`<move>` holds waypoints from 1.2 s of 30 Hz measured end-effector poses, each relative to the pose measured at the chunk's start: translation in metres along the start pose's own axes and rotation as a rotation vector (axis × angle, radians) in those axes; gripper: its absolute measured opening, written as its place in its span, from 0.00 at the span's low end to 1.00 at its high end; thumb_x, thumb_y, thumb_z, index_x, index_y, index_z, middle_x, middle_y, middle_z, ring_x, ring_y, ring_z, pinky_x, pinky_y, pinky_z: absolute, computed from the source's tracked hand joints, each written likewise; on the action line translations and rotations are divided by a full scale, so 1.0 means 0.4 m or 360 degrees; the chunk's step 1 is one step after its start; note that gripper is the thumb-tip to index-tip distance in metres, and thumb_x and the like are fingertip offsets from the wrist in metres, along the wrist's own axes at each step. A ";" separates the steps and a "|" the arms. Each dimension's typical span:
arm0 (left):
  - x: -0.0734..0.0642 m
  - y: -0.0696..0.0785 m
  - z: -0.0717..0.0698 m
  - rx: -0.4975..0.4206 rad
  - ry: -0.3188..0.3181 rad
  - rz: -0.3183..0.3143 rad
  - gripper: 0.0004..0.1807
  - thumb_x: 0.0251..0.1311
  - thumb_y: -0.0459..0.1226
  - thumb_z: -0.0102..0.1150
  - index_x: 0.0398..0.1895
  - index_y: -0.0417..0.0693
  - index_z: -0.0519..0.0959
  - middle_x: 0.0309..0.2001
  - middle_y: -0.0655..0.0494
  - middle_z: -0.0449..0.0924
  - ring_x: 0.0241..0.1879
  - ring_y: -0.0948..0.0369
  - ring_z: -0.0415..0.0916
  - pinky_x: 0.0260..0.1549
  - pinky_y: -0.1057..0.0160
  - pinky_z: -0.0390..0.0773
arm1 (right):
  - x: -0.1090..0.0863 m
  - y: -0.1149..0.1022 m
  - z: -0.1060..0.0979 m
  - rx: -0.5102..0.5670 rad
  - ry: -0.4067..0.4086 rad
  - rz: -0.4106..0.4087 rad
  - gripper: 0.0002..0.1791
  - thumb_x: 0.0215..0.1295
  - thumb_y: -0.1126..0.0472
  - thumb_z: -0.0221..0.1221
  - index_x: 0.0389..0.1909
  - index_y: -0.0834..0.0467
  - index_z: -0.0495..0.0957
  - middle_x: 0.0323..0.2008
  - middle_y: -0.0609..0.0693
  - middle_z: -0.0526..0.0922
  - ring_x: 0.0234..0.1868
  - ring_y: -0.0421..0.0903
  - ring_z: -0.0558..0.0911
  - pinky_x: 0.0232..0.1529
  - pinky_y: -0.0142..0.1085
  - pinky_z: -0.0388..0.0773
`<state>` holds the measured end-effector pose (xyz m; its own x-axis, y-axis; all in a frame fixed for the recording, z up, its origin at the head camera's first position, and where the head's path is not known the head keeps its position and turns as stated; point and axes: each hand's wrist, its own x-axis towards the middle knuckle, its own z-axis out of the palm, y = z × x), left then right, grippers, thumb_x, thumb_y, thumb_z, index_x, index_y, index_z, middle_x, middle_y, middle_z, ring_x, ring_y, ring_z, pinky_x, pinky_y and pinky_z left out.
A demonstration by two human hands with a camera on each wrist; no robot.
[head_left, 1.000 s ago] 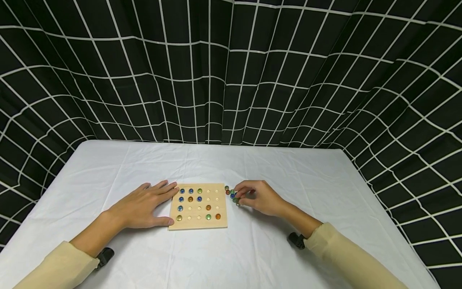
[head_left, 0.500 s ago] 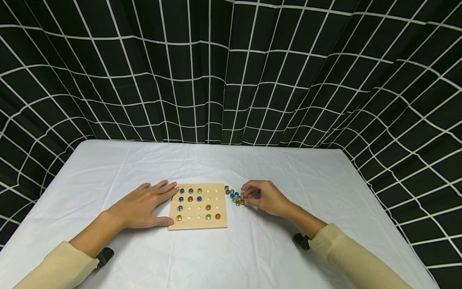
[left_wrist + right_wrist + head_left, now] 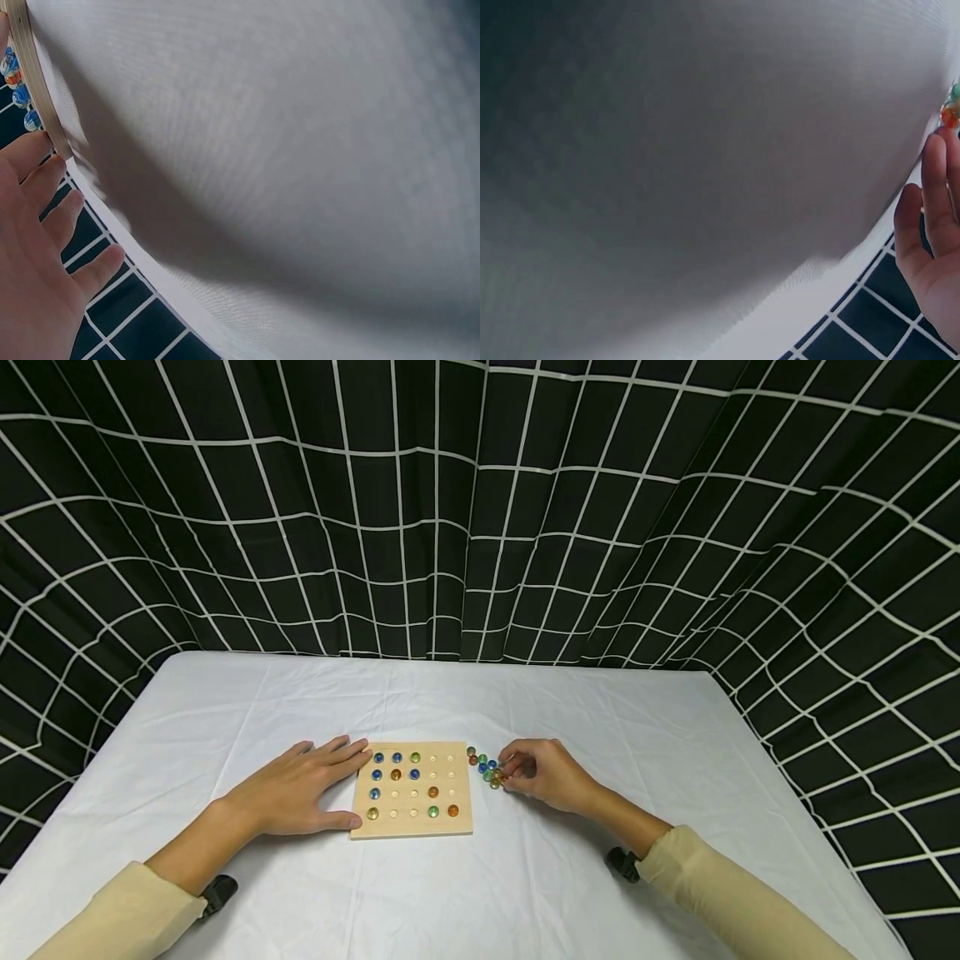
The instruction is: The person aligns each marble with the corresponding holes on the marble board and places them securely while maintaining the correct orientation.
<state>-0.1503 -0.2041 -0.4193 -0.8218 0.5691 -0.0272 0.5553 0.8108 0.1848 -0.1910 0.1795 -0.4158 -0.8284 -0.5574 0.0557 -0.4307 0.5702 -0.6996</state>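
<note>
A light wooden board (image 3: 415, 825) with rows of shallow hollows lies on the white cloth, glass marbles sitting in several of them. My left hand (image 3: 303, 785) rests spread at its left side, fingertips on the top left corner and thumb on the lower left one. Beside the board's right edge is a loose cluster of green, blue and orange marbles (image 3: 487, 776). My right hand (image 3: 547, 775) is at the right end of this cluster, thumb and forefinger curved around an orange marble (image 3: 503, 776); I cannot tell whether they pinch it. In the right wrist view an orange marble (image 3: 949, 118) shows just past the fingertips.
The white cloth (image 3: 420, 902) covers the table all around the board. Behind and to both sides hangs a black curtain (image 3: 450, 527) with a white grid. Dark devices sit at both wrists, by the beige sleeves (image 3: 120, 906).
My right hand has drawn back right from over the marble cluster, uncovering more of it, then shifted slightly back toward it. The left hand and the board have stayed in place.
</note>
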 end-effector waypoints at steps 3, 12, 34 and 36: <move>0.000 0.001 0.000 -0.0006 0.0000 -0.0005 0.54 0.54 0.76 0.48 0.76 0.51 0.63 0.75 0.54 0.60 0.74 0.47 0.57 0.64 0.36 0.61 | 0.000 -0.002 0.001 -0.0027 0.0002 -0.0002 0.14 0.54 0.71 0.71 0.43 0.62 0.83 0.31 0.47 0.86 0.33 0.40 0.82 0.34 0.32 0.79; 0.000 0.001 0.002 0.0009 0.0044 0.0030 0.53 0.55 0.75 0.48 0.75 0.50 0.64 0.75 0.53 0.61 0.73 0.47 0.58 0.63 0.37 0.63 | -0.001 -0.005 0.004 -0.0029 0.0034 -0.0009 0.13 0.54 0.72 0.70 0.41 0.61 0.83 0.31 0.47 0.86 0.34 0.39 0.83 0.37 0.37 0.81; 0.000 -0.002 0.003 -0.0009 0.0034 0.0024 0.53 0.55 0.75 0.48 0.76 0.51 0.63 0.75 0.54 0.60 0.73 0.47 0.57 0.64 0.38 0.63 | 0.026 -0.053 0.039 0.0160 0.0029 -0.0183 0.15 0.57 0.73 0.68 0.46 0.64 0.82 0.37 0.48 0.88 0.40 0.41 0.85 0.46 0.48 0.80; 0.001 -0.002 0.003 -0.0003 0.0029 0.0021 0.53 0.55 0.75 0.48 0.76 0.51 0.63 0.75 0.54 0.60 0.73 0.47 0.57 0.64 0.38 0.63 | 0.031 -0.058 0.048 0.0172 0.0007 -0.0190 0.15 0.57 0.73 0.68 0.46 0.64 0.82 0.38 0.49 0.88 0.41 0.41 0.85 0.46 0.47 0.81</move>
<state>-0.1508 -0.2044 -0.4206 -0.8168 0.5769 -0.0067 0.5657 0.8031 0.1872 -0.1845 0.1480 -0.4125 -0.7753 -0.6145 0.1459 -0.4852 0.4316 -0.7604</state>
